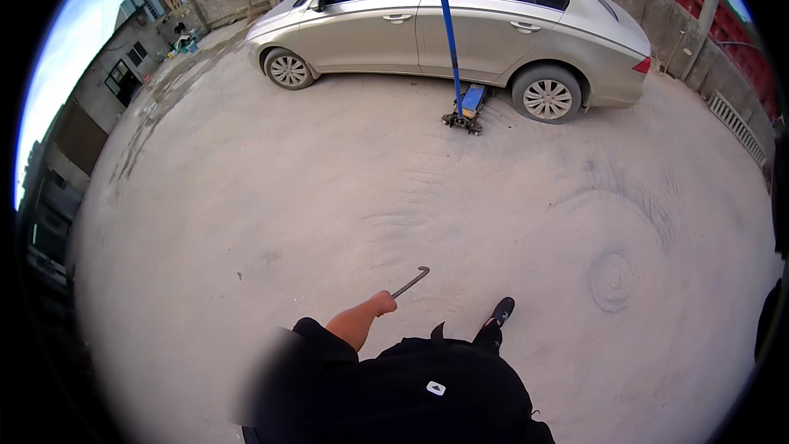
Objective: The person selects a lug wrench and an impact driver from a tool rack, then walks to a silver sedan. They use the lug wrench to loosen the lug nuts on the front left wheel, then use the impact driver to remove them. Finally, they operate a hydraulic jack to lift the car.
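My left hand [384,302] is closed around one end of a dark metal bar with a hooked tip [411,281]. The bar points forward and to the right, held in the air over the concrete. My right hand is out of the picture. Well ahead stands a beige sedan [362,37], side on. A blue and black floor jack [472,100] sits at its side, just in front of the rear wheel [547,99], partly under the sill. The jack's long blue handle [449,29] stands nearly upright against the view of the doors.
Pale concrete ground [329,173] carries curved tyre marks [612,279] at the right. My shoe [504,310] is ahead of my body. A wall [222,2] runs behind the car, a low building [123,66] stands left, and a slotted grate [735,125] lies far right.
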Action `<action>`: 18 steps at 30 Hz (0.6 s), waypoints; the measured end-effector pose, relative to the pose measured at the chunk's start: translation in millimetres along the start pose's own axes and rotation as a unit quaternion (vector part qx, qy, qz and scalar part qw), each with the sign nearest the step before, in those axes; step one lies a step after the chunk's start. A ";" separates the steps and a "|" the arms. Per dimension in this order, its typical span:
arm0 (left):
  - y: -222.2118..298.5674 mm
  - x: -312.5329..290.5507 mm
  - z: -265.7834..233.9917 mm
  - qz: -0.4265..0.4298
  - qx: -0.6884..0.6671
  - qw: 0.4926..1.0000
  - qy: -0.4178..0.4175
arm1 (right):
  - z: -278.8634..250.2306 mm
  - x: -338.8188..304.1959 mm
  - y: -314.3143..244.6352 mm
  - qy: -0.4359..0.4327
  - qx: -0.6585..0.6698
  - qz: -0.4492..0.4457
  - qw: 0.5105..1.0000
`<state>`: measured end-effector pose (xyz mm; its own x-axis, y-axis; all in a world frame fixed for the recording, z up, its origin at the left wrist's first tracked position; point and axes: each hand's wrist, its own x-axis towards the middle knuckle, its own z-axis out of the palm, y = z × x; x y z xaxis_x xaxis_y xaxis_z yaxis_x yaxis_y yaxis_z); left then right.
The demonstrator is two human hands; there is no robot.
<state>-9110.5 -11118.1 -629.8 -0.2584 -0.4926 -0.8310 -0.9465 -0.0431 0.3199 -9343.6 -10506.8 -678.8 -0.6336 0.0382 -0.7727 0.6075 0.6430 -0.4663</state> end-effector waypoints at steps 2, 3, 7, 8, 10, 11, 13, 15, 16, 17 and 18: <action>75.3 35.4 -5.6 0.022 0.025 0.999 0.031 | -15.4 43.0 -56.6 0.004 0.023 0.006 1.000; 102.0 49.1 -1.1 0.024 0.010 0.998 0.059 | -22.9 62.6 -80.6 0.005 0.036 0.014 0.999; 206.7 96.5 8.0 -0.003 -0.076 0.996 0.043 | -60.3 133.8 -185.4 0.025 0.068 0.032 0.997; 223.9 103.1 16.5 -0.005 -0.109 0.994 0.023 | -71.5 149.4 -212.2 0.031 0.077 0.035 0.996; 250.7 116.4 16.7 -0.032 -0.159 0.986 0.036 | -77.3 167.0 -307.3 -0.005 0.152 0.032 0.988; 298.0 135.0 28.0 -0.012 -0.161 0.987 0.017 | -95.6 200.3 -336.4 0.010 0.202 0.052 0.978; 356.2 156.4 39.1 -0.010 -0.163 0.987 0.000 | -120.0 244.7 -404.1 -0.006 0.219 0.047 0.974; 391.9 186.4 37.9 0.066 -0.026 0.998 -0.001 | -129.6 293.5 -457.2 0.025 0.203 0.028 0.979; 384.0 202.5 18.4 0.122 0.090 0.988 0.003 | -113.6 304.7 -492.8 0.015 0.181 0.016 0.983; 415.9 223.5 19.1 0.149 0.130 0.980 0.004 | -121.7 332.8 -525.0 0.037 0.153 -0.024 0.987; 458.6 246.8 28.5 0.194 0.165 0.967 -0.004 | -146.1 370.6 -541.9 0.053 0.168 -0.053 0.983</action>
<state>-9613.8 -11234.7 -701.1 -0.6063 -0.4090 -0.6820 -0.7882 0.4232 0.4469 -9977.6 -10729.3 -649.6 -0.7379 0.0756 -0.6707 0.6475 0.3597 -0.6718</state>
